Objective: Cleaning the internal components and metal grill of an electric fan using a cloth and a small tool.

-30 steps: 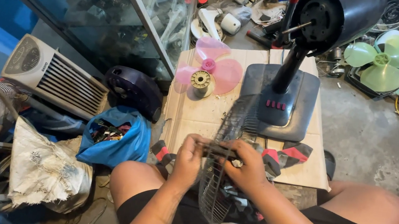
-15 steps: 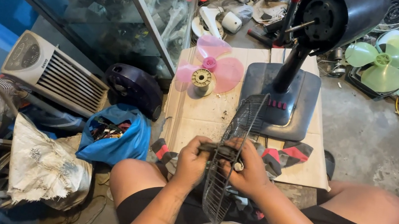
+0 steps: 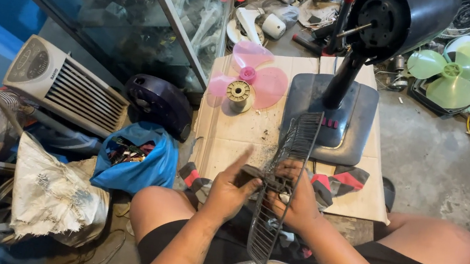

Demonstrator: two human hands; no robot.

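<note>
A dark wire fan grille (image 3: 284,176) stands on edge between my knees, seen nearly edge-on. My left hand (image 3: 231,185) presses against its left face at the hub, fingers partly spread. On the other side my right hand (image 3: 294,198) grips the grille at its middle. Beyond the grille a dark fan stand (image 3: 331,112) with its motor head (image 3: 398,17) rests on a cardboard sheet (image 3: 234,135). A pink fan blade (image 3: 252,82) with a round cream part (image 3: 239,93) lies on the cardboard's far left.
To the left are a glass cabinet (image 3: 111,8), a white heater-like unit (image 3: 62,84), a dark round housing (image 3: 159,102), a blue bag of parts (image 3: 135,157) and a dirty white cloth (image 3: 55,195). Green fan blades (image 3: 460,76) lie on the concrete floor at the right.
The grille has turned more edge-on and upright between my hands. My left hand's fingers have opened out against it. The view has shifted slightly.
</note>
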